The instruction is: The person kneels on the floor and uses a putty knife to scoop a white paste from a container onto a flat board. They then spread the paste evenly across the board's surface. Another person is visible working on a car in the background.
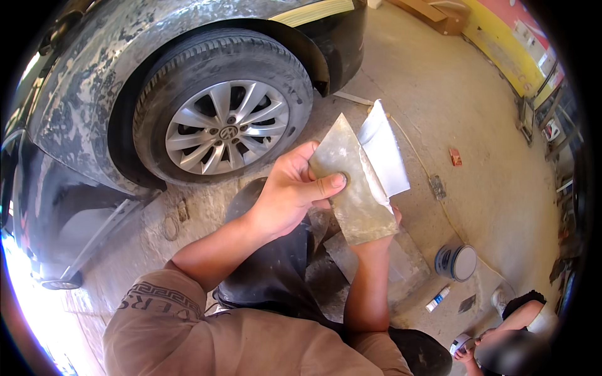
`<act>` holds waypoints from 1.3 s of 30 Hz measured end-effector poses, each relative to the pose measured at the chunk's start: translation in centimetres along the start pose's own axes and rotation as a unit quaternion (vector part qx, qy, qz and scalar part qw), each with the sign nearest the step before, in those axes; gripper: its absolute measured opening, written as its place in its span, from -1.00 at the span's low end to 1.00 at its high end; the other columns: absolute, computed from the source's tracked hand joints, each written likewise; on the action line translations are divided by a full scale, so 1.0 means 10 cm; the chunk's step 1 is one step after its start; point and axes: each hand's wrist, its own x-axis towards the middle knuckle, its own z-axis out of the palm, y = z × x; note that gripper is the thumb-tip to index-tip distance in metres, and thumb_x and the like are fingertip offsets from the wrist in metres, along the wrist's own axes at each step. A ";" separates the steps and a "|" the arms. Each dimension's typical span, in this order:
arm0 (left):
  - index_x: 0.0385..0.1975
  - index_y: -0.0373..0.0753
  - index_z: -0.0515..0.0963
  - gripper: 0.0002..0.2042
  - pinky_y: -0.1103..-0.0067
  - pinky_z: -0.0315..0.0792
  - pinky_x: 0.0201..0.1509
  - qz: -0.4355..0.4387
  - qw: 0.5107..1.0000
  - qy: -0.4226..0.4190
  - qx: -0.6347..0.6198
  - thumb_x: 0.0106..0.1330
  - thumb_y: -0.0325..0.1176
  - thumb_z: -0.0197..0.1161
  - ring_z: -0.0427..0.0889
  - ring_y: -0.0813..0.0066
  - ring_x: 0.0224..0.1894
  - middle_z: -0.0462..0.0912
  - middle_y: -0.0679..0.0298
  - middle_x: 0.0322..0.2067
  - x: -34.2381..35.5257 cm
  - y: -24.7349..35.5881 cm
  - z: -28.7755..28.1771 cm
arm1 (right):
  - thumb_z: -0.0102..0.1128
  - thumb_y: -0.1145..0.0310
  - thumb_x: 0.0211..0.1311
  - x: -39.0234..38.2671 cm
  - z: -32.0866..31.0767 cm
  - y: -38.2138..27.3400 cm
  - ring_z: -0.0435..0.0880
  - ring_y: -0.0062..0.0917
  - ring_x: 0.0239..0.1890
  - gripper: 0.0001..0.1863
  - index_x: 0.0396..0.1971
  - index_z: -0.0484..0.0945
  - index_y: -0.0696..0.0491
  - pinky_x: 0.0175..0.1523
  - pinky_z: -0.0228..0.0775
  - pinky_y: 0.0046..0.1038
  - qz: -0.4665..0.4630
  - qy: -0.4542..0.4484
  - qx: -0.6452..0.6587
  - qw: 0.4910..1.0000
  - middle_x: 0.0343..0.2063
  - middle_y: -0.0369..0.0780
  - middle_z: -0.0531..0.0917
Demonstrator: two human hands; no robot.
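In front of me my left hand grips a dull grey-beige flat spreader plate, thumb across its face, with pale paste along its edge. Just behind it stands a white-faced plate, close against that edge. My right hand is closed at the lower end of the white plate, mostly hidden by the beige one. Beyond my hands is a dark car with a patchy, sanded fender, tan tape and a silver-rimmed wheel.
A flat board lies below my hands. To the right are a round can, a tube, a red packet and a hose. A co-worker crouches lower right, holding a small can. A cardboard box sits at the back.
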 end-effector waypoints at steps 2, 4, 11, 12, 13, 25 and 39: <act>0.00 -0.26 0.44 -0.66 0.73 0.56 -0.29 -0.004 1.000 -0.002 -0.018 0.27 -0.43 0.35 0.66 0.70 -0.27 0.68 0.33 -0.22 0.00 0.02 0.01 | 0.45 0.43 -0.14 0.00 0.03 0.04 0.74 -0.24 -0.40 -0.61 -0.22 0.64 0.17 -0.30 0.55 -0.39 -0.023 0.018 -0.008 1.000 -0.36 -0.07 0.71; 0.00 -0.26 0.44 -0.66 0.72 0.57 -0.28 0.001 1.000 -0.003 -0.025 0.27 -0.44 0.34 0.67 0.69 -0.27 0.68 0.32 -0.22 -0.01 0.04 0.01 | 0.43 0.43 -0.13 0.00 0.03 0.11 0.75 -0.25 -0.39 -0.60 -0.18 0.63 0.18 -0.29 0.55 -0.41 -0.039 0.012 -0.025 0.999 -0.36 -0.06 0.71; -0.01 -0.27 0.45 -0.69 0.70 0.59 -0.29 0.007 1.000 0.000 -0.005 0.28 -0.46 0.33 0.69 0.63 -0.27 0.69 0.29 -0.23 0.01 0.00 -0.08 | 0.36 0.43 -0.02 0.07 -0.06 0.16 0.78 -0.32 -0.29 -0.45 0.07 0.58 0.15 -0.21 0.57 -0.43 0.070 -0.036 -0.039 0.996 -0.27 -0.05 0.73; -0.01 -0.28 0.45 -0.69 0.69 0.60 -0.28 0.007 1.000 0.000 -0.011 0.28 -0.47 0.32 0.69 0.62 -0.27 0.69 0.29 -0.23 0.01 0.01 -0.07 | 0.35 0.42 -0.02 0.09 -0.08 0.14 0.78 -0.33 -0.28 -0.45 0.08 0.58 0.14 -0.21 0.57 -0.43 0.063 -0.038 -0.049 0.996 -0.26 -0.05 0.73; -0.02 -0.28 0.45 -0.70 0.67 0.61 -0.28 0.006 1.000 0.000 -0.016 0.29 -0.48 0.31 0.69 0.62 -0.27 0.69 0.28 -0.23 0.01 0.02 -0.06 | 0.36 0.43 -0.03 0.09 -0.10 0.15 0.77 -0.35 -0.28 -0.48 0.04 0.59 0.15 -0.21 0.57 -0.44 0.063 -0.038 -0.058 0.996 -0.27 -0.06 0.73; -0.01 -0.29 0.44 -0.70 0.60 0.64 -0.22 0.009 0.999 -0.009 -0.039 0.29 -0.51 0.29 0.70 0.57 -0.24 0.69 0.24 -0.20 0.00 0.05 -0.09 | 0.25 0.57 -0.15 0.14 -0.20 0.24 0.63 -0.43 -0.55 -0.36 0.11 0.60 -0.04 -0.35 0.49 -0.45 0.020 -0.018 -0.157 0.987 -0.41 -0.16 0.70; 0.04 -0.24 0.47 -0.69 0.72 0.53 -0.29 0.038 0.998 0.042 -0.018 0.33 -0.39 0.29 0.64 0.69 -0.29 0.68 0.39 -0.26 0.04 0.05 -0.05 | 0.13 0.41 0.39 0.14 -0.44 0.47 0.75 -0.29 -0.22 -0.75 -0.08 0.48 0.29 -0.12 0.63 -0.39 0.253 0.190 0.215 0.924 -0.21 -0.08 0.67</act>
